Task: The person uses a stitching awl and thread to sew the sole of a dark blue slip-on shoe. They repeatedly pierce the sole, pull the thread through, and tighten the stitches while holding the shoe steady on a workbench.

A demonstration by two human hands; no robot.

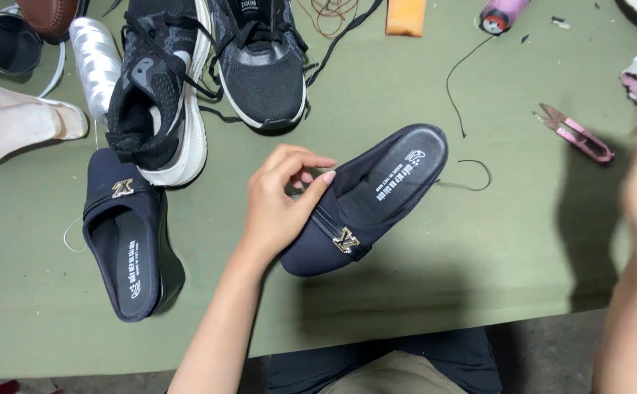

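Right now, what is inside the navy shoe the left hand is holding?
Inside the navy slip-on shoe, a dark insole with white print shows at the heel. The left hand grips its side; the toe interior is hidden under the upper with the gold buckle.

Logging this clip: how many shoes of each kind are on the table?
Navy slip-ons: 2, one under the left hand at, one at
Black sneakers: 2, at and
Total: 4
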